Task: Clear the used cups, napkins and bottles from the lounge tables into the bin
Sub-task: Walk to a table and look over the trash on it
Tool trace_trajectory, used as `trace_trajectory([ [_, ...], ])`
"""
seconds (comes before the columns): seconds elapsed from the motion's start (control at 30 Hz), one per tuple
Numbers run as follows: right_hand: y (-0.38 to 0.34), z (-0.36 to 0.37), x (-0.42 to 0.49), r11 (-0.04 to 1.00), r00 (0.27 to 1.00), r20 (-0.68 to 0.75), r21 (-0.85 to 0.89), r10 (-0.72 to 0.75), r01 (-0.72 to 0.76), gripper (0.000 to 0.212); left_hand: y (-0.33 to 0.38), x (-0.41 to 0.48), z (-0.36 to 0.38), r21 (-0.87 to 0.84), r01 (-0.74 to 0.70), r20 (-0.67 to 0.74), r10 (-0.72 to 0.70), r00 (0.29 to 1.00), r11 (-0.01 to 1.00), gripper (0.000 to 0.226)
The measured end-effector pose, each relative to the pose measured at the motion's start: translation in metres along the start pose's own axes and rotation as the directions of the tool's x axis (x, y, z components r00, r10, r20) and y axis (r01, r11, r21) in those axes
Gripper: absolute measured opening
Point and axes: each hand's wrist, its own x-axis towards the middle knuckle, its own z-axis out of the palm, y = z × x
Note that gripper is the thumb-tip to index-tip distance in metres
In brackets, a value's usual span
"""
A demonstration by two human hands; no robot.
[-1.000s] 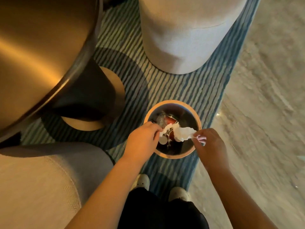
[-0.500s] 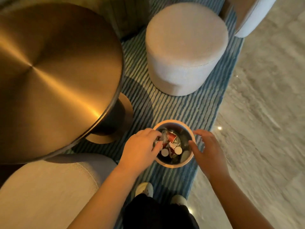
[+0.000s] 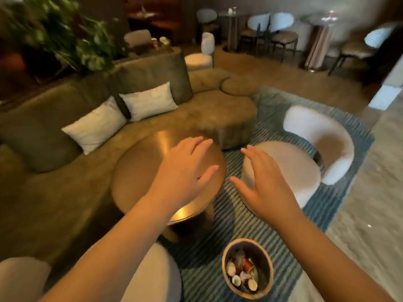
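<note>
We cannot sort the contents of the bin (image 3: 246, 240): pale and red scraps, blurred. Our left hand (image 3: 185, 168) and forearm cover part of the desk (image 3: 139, 171). Items on the far desk (image 3: 322, 19) are too small to name. The plant (image 3: 61, 33) is smeared.

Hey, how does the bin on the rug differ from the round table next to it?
The bin is much smaller and lower than the table. The bin is an open tub holding used cups; the table has a flat, shiny golden top. Both are round and stand on the striped rug.
</note>
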Motion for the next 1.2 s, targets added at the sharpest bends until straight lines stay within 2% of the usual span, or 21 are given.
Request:
trace_trajectory([
  [0.2,-0.107,-0.020,0.002,0.952,0.946,0.108,0.058,-0.305,0.300,0.078,-0.012,-0.085,-0.110,0.164,0.309,-0.057,-0.304,0.951,0.937,0.064],
  [0.4,-0.245,-0.003,-0.030,0.850,0.824,0.211,0.150,-0.526,0.505,0.074,-0.032,-0.231,-0.218,0.317,0.581,-0.124,-0.575,0.809,0.750,0.061],
  [0.53,-0.347,0.014,-0.072,0.752,0.711,0.246,0.235,-0.659,0.616,0.072,-0.041,-0.337,-0.281,0.378,0.683,-0.138,-0.691,0.709,0.625,0.062],
  [0.63,-0.428,0.034,-0.118,0.666,0.627,0.226,0.272,-0.746,0.695,0.074,-0.046,-0.424,-0.322,0.379,0.761,-0.213,-0.751,0.625,0.526,0.063],
  [0.73,-0.510,0.057,-0.173,0.614,0.576,0.213,0.311,-0.789,0.726,0.074,-0.045,-0.515,-0.362,0.403,0.819,-0.311,-0.781,0.541,0.407,0.062],
  [0.8,-0.564,0.072,-0.209,0.563,0.511,0.236,0.371,-0.826,0.738,0.076,-0.043,-0.576,-0.391,0.420,0.848,-0.357,-0.800,0.483,0.324,0.063],
  [0.87,-0.618,0.091,-0.251,0.506,0.436,0.258,0.417,-0.862,0.755,0.076,-0.037,-0.642,-0.420,0.416,0.876,-0.381,-0.828,0.412,0.245,0.063],
  [0.93,-0.653,0.104,-0.279,0.484,0.403,0.269,0.442,-0.875,0.755,0.076,-0.033,-0.683,-0.441,0.423,0.885,-0.372,-0.854,0.364,0.193,0.064],
  [1.0,-0.698,0.122,-0.319,0.429,0.337,0.267,0.496,-0.903,0.755,0.074,-0.029,-0.738,-0.464,0.455,0.882,-0.377,-0.872,0.313,0.120,0.064],
  [1.1,-0.749,0.143,-0.365,0.345,0.225,0.274,0.554,-0.935,0.758,0.073,-0.032,-0.800,-0.489,0.474,0.879,-0.394,-0.879,0.269,0.057,0.065],
  [1.2,-0.790,0.163,-0.390,0.272,0.143,0.262,0.564,-0.954,0.780,0.074,-0.042,-0.843,-0.505,0.442,0.896,-0.399,-0.888,0.229,0.033,0.065],
])
